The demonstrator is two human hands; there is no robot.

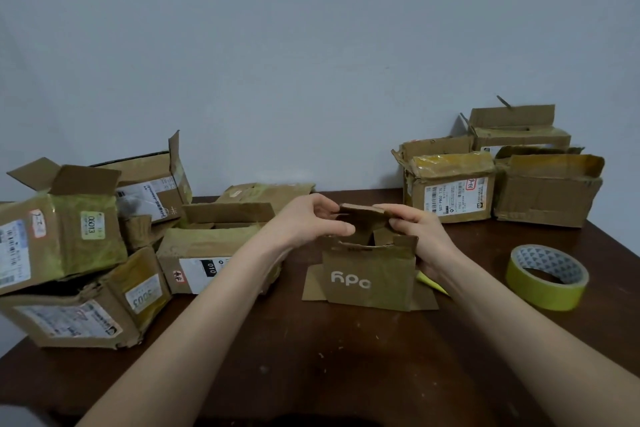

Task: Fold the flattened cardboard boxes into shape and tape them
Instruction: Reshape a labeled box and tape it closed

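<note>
A small brown cardboard box point(367, 279) with white lettering stands upright in the middle of the dark wooden table point(311, 367), its bottom flaps splayed out flat. My left hand point(313, 218) pinches the left end of its far top flap. My right hand point(415, 232) grips the right end of that flap and the box's right side. A roll of yellow tape point(547, 276) lies flat to the right of the box, apart from both hands. A yellow strip point(431, 282) shows by the box's lower right side.
Several worn taped boxes point(79, 253) are heaped on the table's left side, one point(211, 253) close to my left forearm. More boxes point(498, 180) are stacked at the back right against the pale wall. The table's right edge runs near the tape roll.
</note>
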